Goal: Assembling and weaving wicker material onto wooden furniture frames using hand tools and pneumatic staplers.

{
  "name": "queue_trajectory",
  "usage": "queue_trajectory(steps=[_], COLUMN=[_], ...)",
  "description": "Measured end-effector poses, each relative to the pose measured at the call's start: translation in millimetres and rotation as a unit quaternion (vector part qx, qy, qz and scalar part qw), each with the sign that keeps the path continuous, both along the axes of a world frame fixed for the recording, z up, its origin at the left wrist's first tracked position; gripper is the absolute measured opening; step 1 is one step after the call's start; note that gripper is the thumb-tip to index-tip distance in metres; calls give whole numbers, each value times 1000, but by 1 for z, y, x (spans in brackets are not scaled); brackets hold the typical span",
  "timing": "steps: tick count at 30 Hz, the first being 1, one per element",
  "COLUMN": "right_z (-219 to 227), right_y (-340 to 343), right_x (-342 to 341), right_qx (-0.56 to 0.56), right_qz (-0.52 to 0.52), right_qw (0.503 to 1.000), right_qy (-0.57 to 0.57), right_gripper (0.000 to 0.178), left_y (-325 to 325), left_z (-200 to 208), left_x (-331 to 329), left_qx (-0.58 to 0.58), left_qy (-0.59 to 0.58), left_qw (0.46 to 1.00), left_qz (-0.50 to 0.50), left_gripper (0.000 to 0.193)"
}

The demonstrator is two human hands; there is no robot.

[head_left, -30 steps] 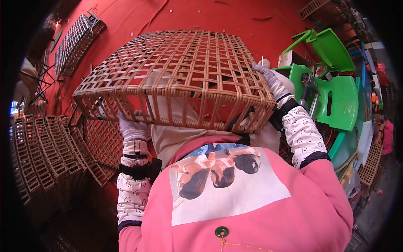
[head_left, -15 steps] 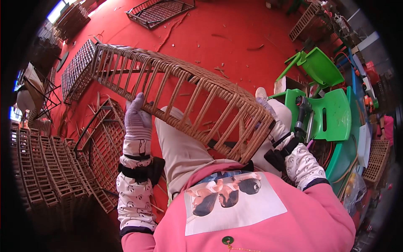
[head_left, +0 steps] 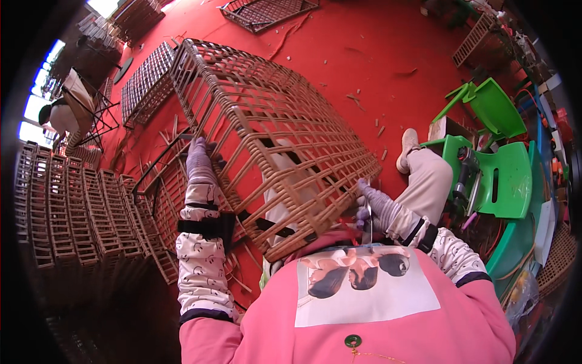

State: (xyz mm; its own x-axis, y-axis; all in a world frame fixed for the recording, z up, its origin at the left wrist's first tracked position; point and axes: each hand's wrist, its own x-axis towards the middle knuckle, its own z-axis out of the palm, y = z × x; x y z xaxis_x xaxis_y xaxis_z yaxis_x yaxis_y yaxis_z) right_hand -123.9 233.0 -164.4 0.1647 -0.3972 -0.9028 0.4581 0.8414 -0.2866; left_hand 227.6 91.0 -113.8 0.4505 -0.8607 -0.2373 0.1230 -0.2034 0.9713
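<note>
Head view: the gloved left hand (head_left: 199, 161) grips the left side of a big woven basket (head_left: 267, 133) in the middle of the frame. The gloved right hand (head_left: 371, 203) holds its near corner. Red floor (head_left: 376, 54) lies under it. Green chairs (head_left: 497, 176) stand at the right.

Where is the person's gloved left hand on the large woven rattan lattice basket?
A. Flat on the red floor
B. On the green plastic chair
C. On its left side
C: the left hand grips the left side of the large woven rattan lattice basket.
</note>
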Motion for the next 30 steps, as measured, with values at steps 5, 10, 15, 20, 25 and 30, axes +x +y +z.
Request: queue_trajectory(steps=[5, 10, 15, 20, 25, 30], right_z=[-3, -27, -9, 38, 50, 52], right_y=[-24, -52, -78, -104, -116, -124], right_x=[-41, -33, -11, 5, 40, 50], right_qx=[-211, -493, -572, -659, -579, -515], right_qz=[158, 363, 389, 380, 590, 642], right_qw=[955, 630, 504, 424, 438, 462], right_qy=[137, 479, 517, 491, 353, 331], right_gripper=[34, 30, 26, 32, 44, 52], left_y=[17, 81, 137, 172, 187, 197], left_z=[-106, -119, -92, -17, 68, 38], left_x=[125, 92, 77, 46, -53, -60], left_qx=[96, 157, 208, -18, -34, -21], left_qy=[115, 198, 139, -180, -611, -672], left_qw=[987, 967, 957, 979, 740, 718], left_qz=[55, 18, 144, 92, -279, -181], left_gripper=[35, 40, 39, 20, 46, 44])
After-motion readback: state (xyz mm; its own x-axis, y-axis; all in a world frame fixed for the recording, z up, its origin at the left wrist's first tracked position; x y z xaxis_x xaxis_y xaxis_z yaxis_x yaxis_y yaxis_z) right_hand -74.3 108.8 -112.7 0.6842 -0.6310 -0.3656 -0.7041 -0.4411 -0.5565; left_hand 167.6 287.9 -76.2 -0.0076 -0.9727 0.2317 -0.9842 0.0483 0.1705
